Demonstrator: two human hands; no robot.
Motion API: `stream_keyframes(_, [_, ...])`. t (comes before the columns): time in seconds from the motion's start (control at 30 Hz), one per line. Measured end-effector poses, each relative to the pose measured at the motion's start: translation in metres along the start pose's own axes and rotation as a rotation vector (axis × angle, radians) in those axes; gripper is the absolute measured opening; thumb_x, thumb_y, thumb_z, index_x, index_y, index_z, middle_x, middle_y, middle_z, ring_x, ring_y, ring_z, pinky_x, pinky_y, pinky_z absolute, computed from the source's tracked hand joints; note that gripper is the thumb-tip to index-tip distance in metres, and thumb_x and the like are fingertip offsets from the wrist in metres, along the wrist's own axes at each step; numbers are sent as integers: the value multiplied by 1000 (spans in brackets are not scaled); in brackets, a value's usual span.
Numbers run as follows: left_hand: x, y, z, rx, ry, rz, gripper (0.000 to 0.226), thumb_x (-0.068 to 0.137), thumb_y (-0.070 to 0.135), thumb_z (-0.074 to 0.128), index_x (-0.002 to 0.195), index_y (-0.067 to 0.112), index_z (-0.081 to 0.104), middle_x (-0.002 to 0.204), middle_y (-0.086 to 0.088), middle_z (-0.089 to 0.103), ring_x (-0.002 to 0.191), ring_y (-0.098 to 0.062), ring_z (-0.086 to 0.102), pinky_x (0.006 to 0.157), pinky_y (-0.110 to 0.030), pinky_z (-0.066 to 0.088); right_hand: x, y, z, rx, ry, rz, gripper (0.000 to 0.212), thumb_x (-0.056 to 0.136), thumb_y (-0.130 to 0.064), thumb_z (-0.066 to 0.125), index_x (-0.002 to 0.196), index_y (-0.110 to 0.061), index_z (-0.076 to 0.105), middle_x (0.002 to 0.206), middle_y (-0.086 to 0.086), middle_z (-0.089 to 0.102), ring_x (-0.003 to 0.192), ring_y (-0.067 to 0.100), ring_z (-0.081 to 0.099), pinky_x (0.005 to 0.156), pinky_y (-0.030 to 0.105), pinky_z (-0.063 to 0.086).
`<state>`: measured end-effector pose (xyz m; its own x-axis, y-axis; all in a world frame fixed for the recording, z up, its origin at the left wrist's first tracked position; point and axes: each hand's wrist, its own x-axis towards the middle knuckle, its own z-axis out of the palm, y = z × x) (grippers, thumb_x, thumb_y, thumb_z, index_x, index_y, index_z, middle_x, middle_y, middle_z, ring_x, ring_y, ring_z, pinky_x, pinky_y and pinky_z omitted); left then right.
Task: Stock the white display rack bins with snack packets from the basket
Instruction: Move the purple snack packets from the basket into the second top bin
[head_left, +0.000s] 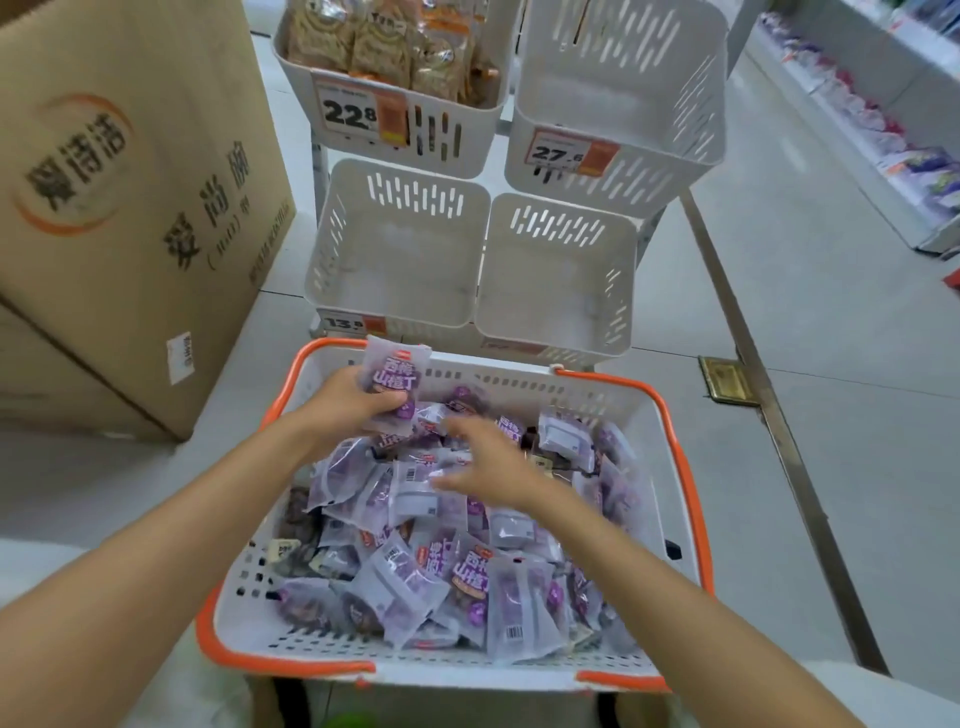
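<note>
The person is at the gathering stage. The left hand (345, 402) grips a small upright sheaf of purple-and-white plastic snack packets (396, 376), thumb across the front, just above the far left corner of the white perforated plastic basket with the orange rim (688, 483). The right hand (491, 467) hovers just beside it, to its right and a little nearer the person, low over the loose heap of packets (467, 582) that fills the basket. It is blurred; its fingers look stretched out and loose with nothing clamped in them, and I cannot tell whether the fingertips touch the heap. I judge it is going for another packet to add to the sheaf. Straight beyond both hands stand two low white slotted plastic rack bins, the left bin (400, 270) ahead of the left hand and the right bin (556, 280) ahead of the right. Both show bare bottoms, so nothing is stocked there yet. The next move calls for lifting the sheaf over the basket's far wall and a bin's front lip, then laying it down flat. Higher and farther off, the upper left bin (457, 140) holds brown packets and the upper right bin (623, 93) looks bare. These two overhang the backs of the low bins, so a hand should come in from the front. A large brown cardboard box (130, 197) stands well to the left of the left hand, close to the rack's side but out of the reach path.
</note>
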<state>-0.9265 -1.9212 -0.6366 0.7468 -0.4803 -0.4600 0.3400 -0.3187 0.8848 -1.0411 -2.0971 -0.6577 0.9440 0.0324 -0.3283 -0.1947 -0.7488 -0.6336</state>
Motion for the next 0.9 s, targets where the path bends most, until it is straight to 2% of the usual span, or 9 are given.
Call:
stream_keyframes(0.1, [-2, -5, -8, -129, 3, -60, 14, 98, 13, 57, 108, 6, 65, 96, -13, 75, 78, -18, 74, 65, -25, 60, -6, 6, 35, -199, -168, -63, 69, 80, -31, 77, 138, -20, 40, 126, 5, 57, 115, 24, 52, 102, 42, 43])
stream_keyframes(0.2, [-4, -6, -8, -156, -22, 9, 21, 100, 22, 55, 109, 6, 65, 98, -10, 75, 80, -13, 74, 67, -20, 58, -7, -1, 5, 83, -73, 51, 41, 85, -40, 65, 113, -16, 45, 96, 1, 59, 84, 17, 59, 71, 33, 54])
stream_keyframes(0.33, [-8, 5, 7, -56, -126, 111, 33, 95, 36, 58, 119, 14, 62, 107, -5, 74, 102, -17, 71, 84, -23, 56, 8, -17, -63, 395, -24, 111, 32, 80, -43, 58, 92, -15, 68, 96, 2, 67, 88, 16, 61, 78, 39, 54])
stream_keyframes(0.47, [-6, 20, 19, -37, -163, 157, 31, 94, 39, 62, 119, 20, 63, 104, -7, 76, 97, -18, 72, 86, -35, 57, 20, -35, -98, 457, -49, 84, 30, 92, -40, 63, 103, -13, 69, 117, 5, 66, 109, 17, 63, 85, 41, 58])
stream_keyframes(0.57, [-1, 41, 24, -206, -104, 161, 30, 97, 28, 59, 120, 8, 64, 105, -12, 75, 98, -25, 73, 76, -31, 59, 27, -39, -119, 524, 110, 18, 27, 91, -25, 69, 111, -7, 66, 104, 9, 71, 87, 13, 69, 75, 29, 59])
stream_keyframes(0.63, [3, 57, 20, -246, -184, 137, 34, 92, 24, 65, 124, 11, 62, 111, -16, 73, 102, -32, 71, 83, -39, 59, 30, -40, -133, 452, 137, -23, 21, 90, -16, 70, 109, -6, 69, 93, 7, 73, 78, 11, 67, 74, 32, 56])
stream_keyframes(0.73, [11, 84, 17, -79, -310, 159, 40, 85, 16, 75, 123, 19, 62, 111, -11, 73, 103, -27, 71, 89, -41, 57, 35, -51, -151, 292, 160, -92, 18, 88, -11, 72, 105, -6, 73, 86, -3, 70, 73, -2, 61, 70, 17, 49])
stream_keyframes(0.8, [18, 107, 20, 41, -295, 235, 36, 86, 10, 74, 117, 26, 63, 106, -5, 75, 99, -18, 72, 83, -34, 57, 41, -63, -164, 204, 253, -125, 26, 86, -15, 74, 111, -8, 72, 98, -3, 62, 86, 0, 58, 77, 10, 44])
stream_keyframes(0.9, [36, 147, 19, 76, -313, 317, 39, 88, 1, 69, 119, 21, 58, 107, -9, 72, 97, -19, 71, 77, -24, 57, 49, -73, -192, 121, 393, -150, 45, 86, -22, 75, 128, -16, 59, 123, 0, 46, 108, 10, 49, 97, 23, 44])
